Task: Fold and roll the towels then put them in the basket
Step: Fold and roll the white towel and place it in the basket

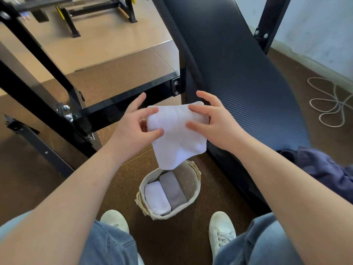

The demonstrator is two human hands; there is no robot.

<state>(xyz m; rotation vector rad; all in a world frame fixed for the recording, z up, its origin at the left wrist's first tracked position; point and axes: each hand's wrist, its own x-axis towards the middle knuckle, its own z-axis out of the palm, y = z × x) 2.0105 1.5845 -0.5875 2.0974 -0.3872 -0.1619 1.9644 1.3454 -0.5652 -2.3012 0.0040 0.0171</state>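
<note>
Two hands hold one white towel [177, 138] in the air, above the basket [189, 180] on the floor. Left hand [133, 129]: fingers curled over the towel's left edge, pinching it. Right hand [212, 123]: fingers bent over the right edge, gripping likewise. Towel is soft terry, folded to a rough square with faint ribbed bands near the top; its lower corner droops in front of the basket's far rim.

Basket is round, pale canvas, the inner wall dotted with small holes, with a braided rope handle [141, 203] at the near left. Inside, side by side and touching: a rolled white towel [156, 199] and a rolled grey towel [172, 190].

Floor [172, 241] is speckled brown cork. Slanted black pad [238, 83] on the right has a fine woven-rib texture; crumpled navy cloth [324, 169] at its near end. Glossy black metal frame [118, 109] with bolts on the left. Looped white cord [328, 104] far right. White laced sneakers [221, 230], blue denim legs.
</note>
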